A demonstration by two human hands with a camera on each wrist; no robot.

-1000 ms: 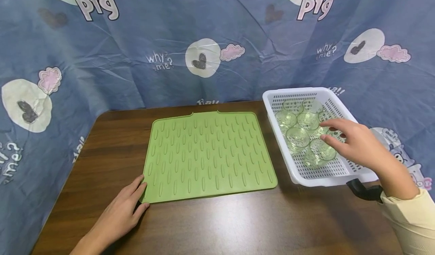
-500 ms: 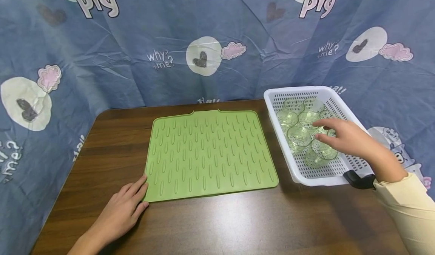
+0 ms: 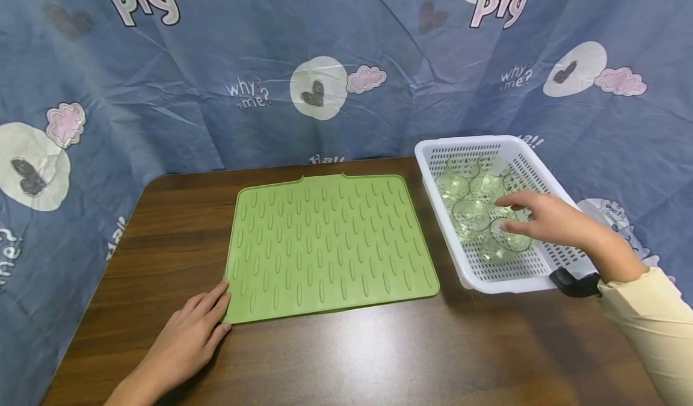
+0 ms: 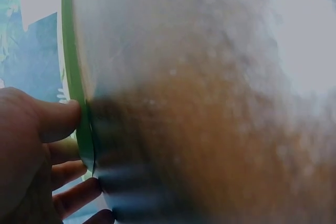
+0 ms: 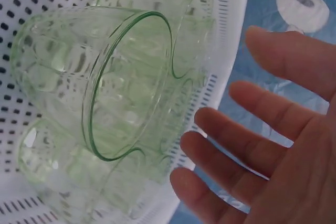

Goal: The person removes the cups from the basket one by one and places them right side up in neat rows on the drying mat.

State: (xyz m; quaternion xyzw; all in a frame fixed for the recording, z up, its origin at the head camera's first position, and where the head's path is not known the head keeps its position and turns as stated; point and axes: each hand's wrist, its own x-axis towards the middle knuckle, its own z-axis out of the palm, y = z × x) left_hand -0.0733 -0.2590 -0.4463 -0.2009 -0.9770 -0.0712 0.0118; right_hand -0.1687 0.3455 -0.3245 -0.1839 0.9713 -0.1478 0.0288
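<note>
On the table lies a green ribbed silicone mat (image 3: 332, 243). My left hand (image 3: 186, 337) rests at its near left corner, with fairly straight fingertips touching the edge. The left wrist view shows the thumb and fingers of that hand (image 4: 37, 135) against the mat's thin green edge (image 4: 75, 77). To the right, a white plastic basket (image 3: 509, 287) holds several clear green-tinted drinking glasses (image 3: 470, 216). My right hand (image 3: 563, 222) hovers above them, thumb and fingers spread. In the right wrist view this hand (image 5: 278, 140) is apart from the nearest glass (image 5: 126, 87) and holds nothing.
The brown wooden table (image 3: 346, 364) has rounded corners. A blue printed cloth (image 3: 216, 51) hangs behind it. By the right wrist, a black strap or mount (image 3: 574, 282) shows in front of the basket's near rim.
My right hand has shifted slightly left over the glasses. The left hand stays at the mat's corner. The head view has moved a little.
</note>
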